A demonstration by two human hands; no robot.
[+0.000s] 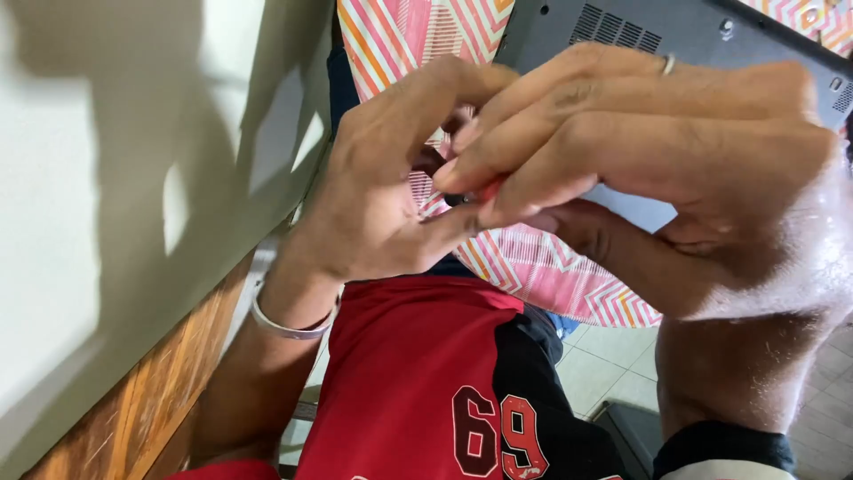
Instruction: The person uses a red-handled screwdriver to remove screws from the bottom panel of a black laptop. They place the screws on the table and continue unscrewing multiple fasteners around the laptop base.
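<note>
Over the striped cloth (533, 267), my right hand's (657, 178) fingers (498, 142) pinch a small red piece (490, 188) at frame centre, just right of my left hand (382, 204), whose fingers curl narrow toward it.

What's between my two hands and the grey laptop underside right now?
Head view: the left hand and right hand pinch a small red item; beneath lies pink zigzag cloth, partly under the laptop.

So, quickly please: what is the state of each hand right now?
Left hand: fingers curled, pinching toward a small dark part; the grip is partly hidden.
Right hand: closed, fingertips pinching a small red item.
</note>
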